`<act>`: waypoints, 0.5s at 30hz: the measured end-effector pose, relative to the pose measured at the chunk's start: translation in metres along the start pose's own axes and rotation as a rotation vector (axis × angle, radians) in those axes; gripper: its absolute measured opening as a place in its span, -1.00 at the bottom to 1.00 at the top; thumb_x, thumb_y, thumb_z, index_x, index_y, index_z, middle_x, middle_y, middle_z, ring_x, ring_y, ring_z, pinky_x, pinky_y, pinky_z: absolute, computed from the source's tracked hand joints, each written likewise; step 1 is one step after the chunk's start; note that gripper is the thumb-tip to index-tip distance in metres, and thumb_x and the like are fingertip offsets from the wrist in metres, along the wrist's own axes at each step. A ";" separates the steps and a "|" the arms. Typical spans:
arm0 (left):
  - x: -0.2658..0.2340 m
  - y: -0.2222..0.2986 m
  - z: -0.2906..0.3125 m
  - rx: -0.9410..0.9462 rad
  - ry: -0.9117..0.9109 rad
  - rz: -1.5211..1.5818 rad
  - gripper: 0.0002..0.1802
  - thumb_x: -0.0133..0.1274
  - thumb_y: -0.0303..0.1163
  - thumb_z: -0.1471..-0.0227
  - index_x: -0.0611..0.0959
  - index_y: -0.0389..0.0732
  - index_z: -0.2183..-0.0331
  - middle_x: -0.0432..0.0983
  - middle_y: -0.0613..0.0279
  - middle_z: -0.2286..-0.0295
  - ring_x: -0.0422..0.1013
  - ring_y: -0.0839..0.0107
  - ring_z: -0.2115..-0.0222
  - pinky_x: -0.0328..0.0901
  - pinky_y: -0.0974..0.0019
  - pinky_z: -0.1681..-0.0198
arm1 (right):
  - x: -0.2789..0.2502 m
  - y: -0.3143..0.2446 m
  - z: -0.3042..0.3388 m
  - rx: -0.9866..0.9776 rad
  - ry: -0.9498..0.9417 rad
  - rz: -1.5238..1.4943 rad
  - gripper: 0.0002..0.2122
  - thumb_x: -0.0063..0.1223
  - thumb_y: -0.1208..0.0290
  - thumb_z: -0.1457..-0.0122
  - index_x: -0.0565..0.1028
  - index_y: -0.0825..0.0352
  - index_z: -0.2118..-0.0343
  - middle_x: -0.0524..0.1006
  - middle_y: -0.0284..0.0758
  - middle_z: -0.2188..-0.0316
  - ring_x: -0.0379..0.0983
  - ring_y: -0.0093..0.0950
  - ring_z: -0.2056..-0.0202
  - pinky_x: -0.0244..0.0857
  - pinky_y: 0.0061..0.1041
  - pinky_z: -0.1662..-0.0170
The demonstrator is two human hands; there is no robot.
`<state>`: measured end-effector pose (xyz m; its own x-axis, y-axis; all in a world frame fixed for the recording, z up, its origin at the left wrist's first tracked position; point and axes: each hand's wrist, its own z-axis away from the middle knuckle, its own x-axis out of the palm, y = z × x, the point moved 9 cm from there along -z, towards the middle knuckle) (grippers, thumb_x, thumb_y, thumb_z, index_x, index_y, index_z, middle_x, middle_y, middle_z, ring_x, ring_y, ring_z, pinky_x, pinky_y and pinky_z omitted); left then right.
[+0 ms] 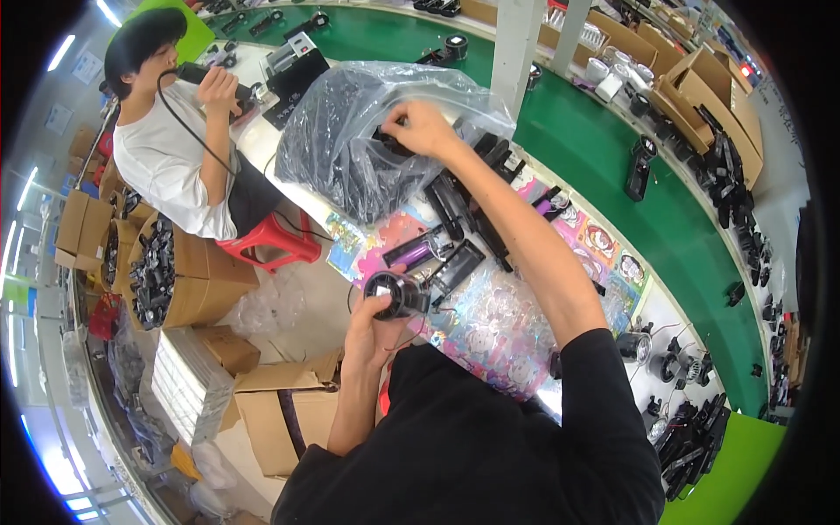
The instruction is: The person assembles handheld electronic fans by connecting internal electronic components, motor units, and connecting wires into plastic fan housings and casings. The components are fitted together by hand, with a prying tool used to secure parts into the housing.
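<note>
At a crowded workbench, my left hand point(372, 324) curls around a black round part point(398, 293), thumb laid across its face, beside the near edge of the cartoon-print table cover point(499, 341), while my right arm stretches out to a big clear plastic bag point(319, 131). There my right hand point(422, 129) bends its fingers over a dark piece point(394, 144) among the bag's contents; whether they have closed on it, I cannot tell. The likeliest trouble, as I judge it, lies in the loose film: a fold caught on my wrist or fingers could drag the bag along and shove the black casings point(451, 206) crowded beside it. My other hold carries its own risk, since a slack thumb so near the edge could let the round part drop toward the floor. A thin wire point(444, 309) shows beside that part, and a careless pull might hook it on the open black tray point(457, 269) or the purple cylinder point(411, 255) close by. Across the corner, a co-worker point(175, 166) in a white shirt grips a black corded tool point(197, 77), well apart from both my hands.
</note>
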<state>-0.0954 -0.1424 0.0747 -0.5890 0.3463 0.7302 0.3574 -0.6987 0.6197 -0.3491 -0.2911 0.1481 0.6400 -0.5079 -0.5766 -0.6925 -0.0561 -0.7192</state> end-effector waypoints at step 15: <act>0.069 -0.042 -0.027 -0.106 -0.162 -0.016 -0.39 0.03 -0.33 0.00 0.28 -0.29 -0.08 0.37 0.05 0.09 0.31 0.20 0.02 0.23 0.07 -0.03 | -0.108 -0.049 0.211 0.695 -0.031 -1.193 -0.80 -0.12 0.37 -0.21 0.37 0.38 0.19 0.50 -0.17 0.26 0.51 -0.40 0.36 0.37 -0.57 0.43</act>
<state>-0.1701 -0.1063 0.0911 -0.4670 0.4483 0.7622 0.2656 -0.7510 0.6045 -0.3143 -0.0523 0.1643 0.7360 -0.4364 0.5176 0.5760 0.0019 -0.8174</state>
